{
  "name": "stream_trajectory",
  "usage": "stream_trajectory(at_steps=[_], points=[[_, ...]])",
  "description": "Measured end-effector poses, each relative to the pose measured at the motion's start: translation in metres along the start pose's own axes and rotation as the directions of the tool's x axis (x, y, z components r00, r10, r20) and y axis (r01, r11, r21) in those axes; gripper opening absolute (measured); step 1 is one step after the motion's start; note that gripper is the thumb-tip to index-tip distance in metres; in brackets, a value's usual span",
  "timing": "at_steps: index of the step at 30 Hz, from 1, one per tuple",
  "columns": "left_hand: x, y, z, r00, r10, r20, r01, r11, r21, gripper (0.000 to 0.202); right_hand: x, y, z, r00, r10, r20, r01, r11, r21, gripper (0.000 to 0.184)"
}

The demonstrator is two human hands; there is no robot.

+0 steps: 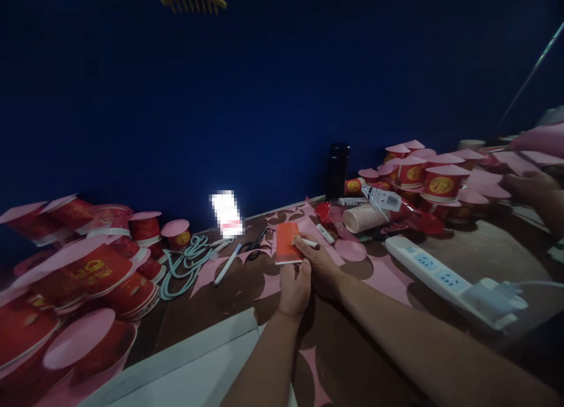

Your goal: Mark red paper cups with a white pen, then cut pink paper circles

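Over the middle of the table, my left hand (pixel 295 289) grips the lower edge of a small orange notebook (pixel 286 236), with the thumb on top. My right hand (pixel 321 259) is closed at the notebook's right side. A white marker with a dark end (pixel 312 244) sticks out from the right hand's fingers. Both hands meet at the notebook's lower right corner. Left of them lie dark-handled scissors (pixel 255 246) and a white pen (pixel 227 267). Pink paper offcuts (pixel 269 285) with round cut-outs are spread beneath and around the hands.
Red paper cups (pixel 145 226) topped with pink discs crowd the left and back right. Along the back are a lit phone (pixel 227 214), a coiled cable (pixel 187 272) and a black bottle (pixel 337 169). A power strip (pixel 440 278) lies right; another person's hand (pixel 533 189) is beyond.
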State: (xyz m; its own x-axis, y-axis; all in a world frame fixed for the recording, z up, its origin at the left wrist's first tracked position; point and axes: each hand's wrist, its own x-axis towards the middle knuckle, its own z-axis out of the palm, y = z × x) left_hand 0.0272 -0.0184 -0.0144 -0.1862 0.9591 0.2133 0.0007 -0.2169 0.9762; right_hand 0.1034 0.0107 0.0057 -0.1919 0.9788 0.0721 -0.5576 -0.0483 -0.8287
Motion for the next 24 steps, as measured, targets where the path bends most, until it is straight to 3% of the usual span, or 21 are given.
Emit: stream_trajectory(at_steps=[7, 11, 15, 19, 22, 24], points=[[0.001, 0.002, 0.001, 0.994, 0.053, 0.093, -0.051, 0.998, -0.025, 0.018, -0.003, -0.006, 0.001, 0.999, 0.051, 0.018, -0.051, 0.999, -0.006, 0.034], [0.001, 0.004, 0.003, 0.995, 0.079, 0.056, -0.085, 0.990, 0.111, 0.017, 0.001, -0.006, -0.001, 1.000, 0.022, 0.000, -0.022, 1.000, -0.007, 0.038], [0.003, 0.010, 0.003, 0.998, 0.057, -0.025, -0.054, 0.991, 0.122, 0.014, 0.003, -0.002, -0.001, 0.999, -0.046, -0.011, 0.044, 0.996, -0.080, 0.043], [0.004, 0.015, 0.000, 0.988, -0.073, -0.136, 0.072, 0.997, -0.012, 0.017, -0.001, 0.002, 0.001, 0.991, -0.136, 0.013, 0.136, 0.977, -0.165, 0.046], [0.007, 0.012, -0.001, 0.979, -0.155, -0.130, 0.127, 0.971, -0.201, 0.027, -0.001, 0.003, -0.002, 0.980, -0.194, 0.031, 0.195, 0.943, -0.270, 0.044], [0.011, 0.008, 0.000, 0.969, -0.221, -0.110, 0.164, 0.909, -0.384, 0.031, 0.002, 0.003, -0.008, 0.967, -0.253, -0.024, 0.223, 0.888, -0.402, 0.040]])
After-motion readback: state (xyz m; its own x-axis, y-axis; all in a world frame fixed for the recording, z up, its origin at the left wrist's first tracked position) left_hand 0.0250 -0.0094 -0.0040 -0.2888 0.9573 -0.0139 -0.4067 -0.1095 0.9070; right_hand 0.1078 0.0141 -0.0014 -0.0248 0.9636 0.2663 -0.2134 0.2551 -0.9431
